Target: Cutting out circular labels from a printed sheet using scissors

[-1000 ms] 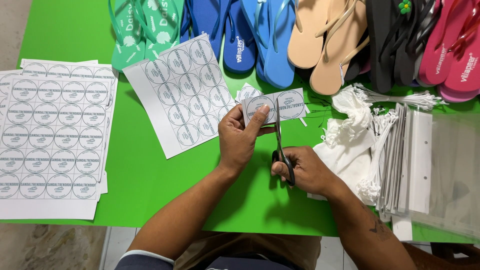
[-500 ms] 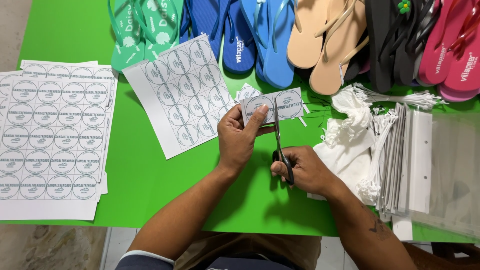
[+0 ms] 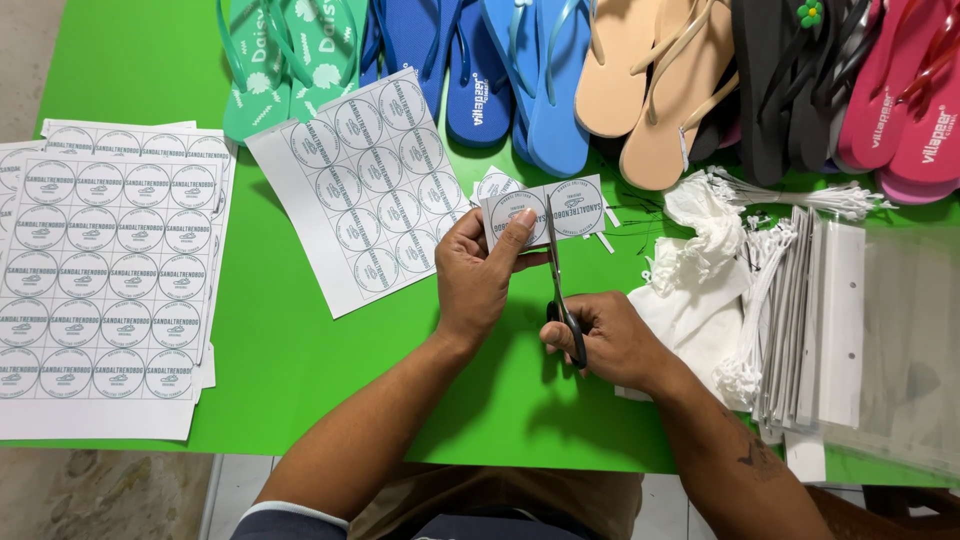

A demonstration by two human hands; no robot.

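Steel scissors (image 3: 556, 270) tips away; paper strip (image 3: 545, 210) crosswise

Head view, steeply down, close

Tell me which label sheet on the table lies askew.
The single sheet just left of the left hand, below the green sandals. It lies rotated; the stacked sheets at far left lie square.

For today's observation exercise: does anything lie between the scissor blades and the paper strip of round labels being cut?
Nothing visible does. The scissors in the right hand already meet the label strip, between its two circles. The left hand pinches the strip's left part, thumb beside the blades.
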